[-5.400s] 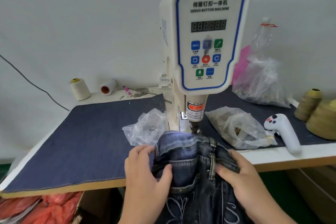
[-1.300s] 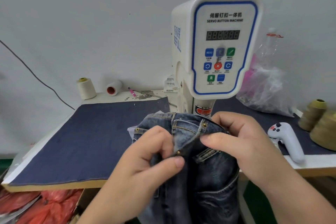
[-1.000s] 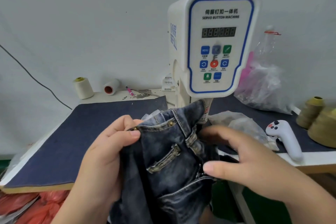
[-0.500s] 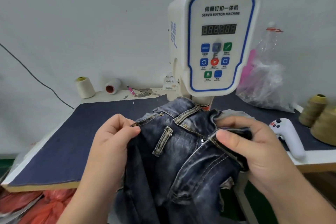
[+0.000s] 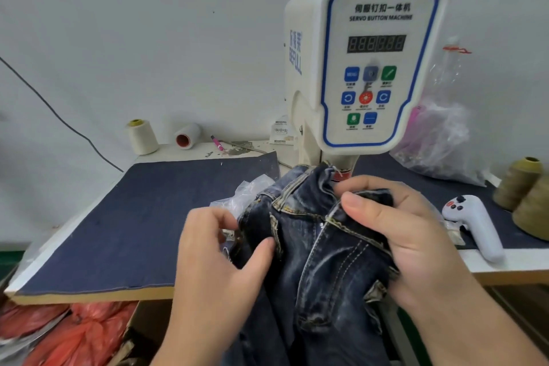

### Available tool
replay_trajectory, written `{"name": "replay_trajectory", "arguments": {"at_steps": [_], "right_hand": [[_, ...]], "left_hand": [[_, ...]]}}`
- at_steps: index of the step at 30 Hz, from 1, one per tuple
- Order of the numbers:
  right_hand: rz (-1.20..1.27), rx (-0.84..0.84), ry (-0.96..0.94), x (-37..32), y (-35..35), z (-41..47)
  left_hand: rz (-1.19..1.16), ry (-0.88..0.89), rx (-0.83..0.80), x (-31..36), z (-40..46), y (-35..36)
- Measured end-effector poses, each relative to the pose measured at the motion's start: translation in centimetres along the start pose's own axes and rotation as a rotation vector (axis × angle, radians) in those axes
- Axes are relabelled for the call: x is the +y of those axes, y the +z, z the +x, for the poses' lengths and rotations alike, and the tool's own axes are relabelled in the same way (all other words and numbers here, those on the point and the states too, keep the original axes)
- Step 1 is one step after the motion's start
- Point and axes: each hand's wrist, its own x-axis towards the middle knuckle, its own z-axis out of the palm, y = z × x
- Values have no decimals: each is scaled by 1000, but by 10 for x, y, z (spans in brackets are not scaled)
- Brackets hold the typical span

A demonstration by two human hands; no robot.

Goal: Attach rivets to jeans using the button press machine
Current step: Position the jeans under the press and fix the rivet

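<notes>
Fingers of both my hands pinch the jeans (image 5: 320,249): left hand (image 5: 219,258) on one side, right hand (image 5: 398,241) on the waistband, below the machine (image 5: 365,68).

Both hands hold dark jeans (image 5: 320,249) in front of the button press machine (image 5: 365,68). Left hand (image 5: 219,258) pinches the fabric's left edge; right hand (image 5: 398,235) grips a bunched waistband fold. White controller (image 5: 475,226) lies on the table (image 5: 127,217) at right.
</notes>
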Motion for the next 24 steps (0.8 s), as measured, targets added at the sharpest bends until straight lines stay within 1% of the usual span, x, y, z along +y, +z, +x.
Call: {"name": "replay_trajectory", "arguments": {"at_steps": [2,3,4,7,8,10,12,15,17,19,21,23,24], "right_hand": [[-19,-18,0,1,5,1],[-32,-36,0,2,9,2],[-59,-50,-8,3,12,2],[-221,-54,-103,5,23,5],[-280,-46,-144,4,27,6],[-376,-37,-207,2,33,8],[-399,-49,-207,0,37,9],[-274,-98,-109,-1,38,12],[-175,-129,-49,-1,34,12],[-149,-152,-29,-1,27,11],[-172,-180,-32,-1,18,10],[-174,-248,-38,-2,12,6],[-166,-289,-38,-2,10,3]], "left_hand": [[22,145,41,7,-5,-3],[6,194,17,10,-8,-7],[-23,228,-40,14,-10,-10],[-149,279,-289,25,-14,-18],[-159,287,-329,28,-15,-19],[-127,295,-325,34,-17,-18],[-99,292,-278,37,-21,-13],[-53,284,-247,42,-25,-9],[-93,236,-277,43,-23,-11],[-257,147,-337,40,-20,-15],[-514,-52,-389,37,-14,-20],[-809,-279,-382,34,-9,-24],[-932,-361,-372,34,-7,-26]]}}
